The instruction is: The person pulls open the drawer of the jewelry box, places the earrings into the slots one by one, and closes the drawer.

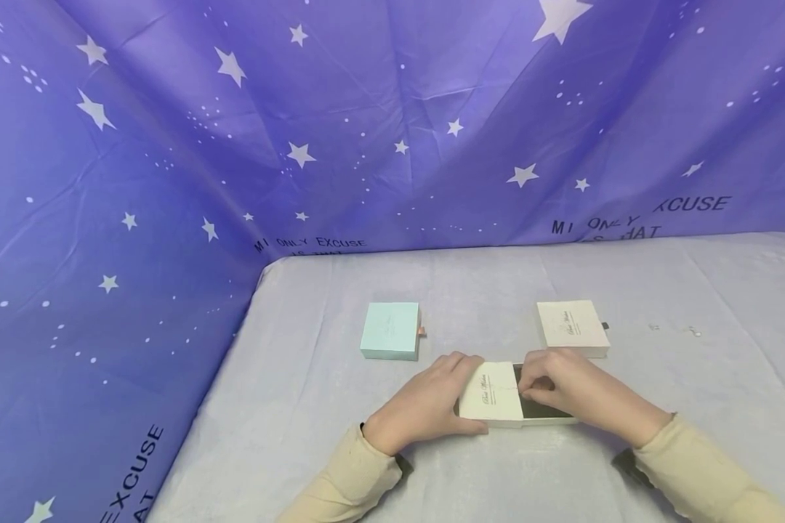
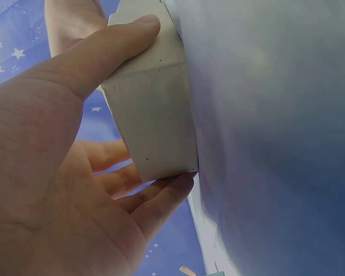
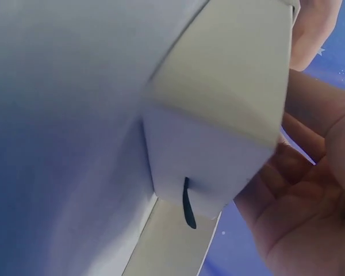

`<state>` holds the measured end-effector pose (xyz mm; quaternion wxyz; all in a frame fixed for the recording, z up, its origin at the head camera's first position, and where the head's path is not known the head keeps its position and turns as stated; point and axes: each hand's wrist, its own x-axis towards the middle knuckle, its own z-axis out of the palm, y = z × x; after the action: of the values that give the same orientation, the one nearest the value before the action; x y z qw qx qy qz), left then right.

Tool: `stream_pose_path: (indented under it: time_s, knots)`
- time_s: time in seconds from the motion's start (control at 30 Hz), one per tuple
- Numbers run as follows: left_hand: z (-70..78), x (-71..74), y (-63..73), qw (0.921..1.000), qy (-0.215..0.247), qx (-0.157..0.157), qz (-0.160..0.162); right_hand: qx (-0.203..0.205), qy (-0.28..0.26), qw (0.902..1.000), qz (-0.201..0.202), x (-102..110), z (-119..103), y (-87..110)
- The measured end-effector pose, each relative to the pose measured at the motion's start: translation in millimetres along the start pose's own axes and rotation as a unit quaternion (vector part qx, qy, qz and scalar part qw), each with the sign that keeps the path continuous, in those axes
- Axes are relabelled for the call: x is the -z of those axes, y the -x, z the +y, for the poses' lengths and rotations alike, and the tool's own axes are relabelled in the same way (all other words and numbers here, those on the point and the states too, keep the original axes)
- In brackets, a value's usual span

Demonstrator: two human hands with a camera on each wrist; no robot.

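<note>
A cream drawer box (image 1: 488,407) with script lettering lies on the cloth, its drawer (image 1: 549,420) pulled partway out to the right and showing a dark lining. My left hand (image 1: 432,396) grips the box's sleeve, thumb along the near side and fingers round the left end and far side. Over the drawer, my right hand (image 1: 565,385) has its fingers curled, thumb and fingertips together at the sleeve's edge. A thin pinkish strand (image 1: 506,388), perhaps a fine chain, runs from those fingertips across the lid. A dark pull tab (image 3: 188,204) hangs from the drawer's end.
A mint-green box (image 1: 390,330) with an orange tab stands behind to the left. Another cream box (image 1: 570,325) with a dark tab stands behind to the right. Small shiny pieces (image 1: 693,332), too small to identify, lie farther right on the pale cloth (image 1: 314,436). A starry purple curtain (image 1: 392,123) hangs behind.
</note>
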<state>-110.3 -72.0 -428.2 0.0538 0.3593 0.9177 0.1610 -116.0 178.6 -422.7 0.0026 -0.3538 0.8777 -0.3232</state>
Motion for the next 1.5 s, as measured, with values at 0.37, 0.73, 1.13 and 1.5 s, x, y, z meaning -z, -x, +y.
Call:
stream_pose_path:
  time_s: [0.37, 0.73, 1.13, 1.5]
  knots:
    - [0.9, 0.7, -0.1, 1.0000, 0.005, 0.004, -0.004, -0.004, 0.001, 1.0000, -0.002, 1.0, -1.7, 0.5]
    - [1.7, -0.6, 0.6, 0.9999, 0.008, 0.011, -0.009, -0.023, 0.036, 0.9990, 0.006, 10.8, -2.0, 7.8]
    - [1.2, -1.8, 2.3, 0.9999, 0.001, 0.015, -0.004, -0.043, 0.076, 0.9935, 0.073, 25.6, 5.6, 19.9]
    - [3.2, 1.2, 0.3, 0.9999, 0.003, 0.012, -0.006, -0.040, 0.113, 0.9855, 0.120, 42.4, 22.4, 36.6]
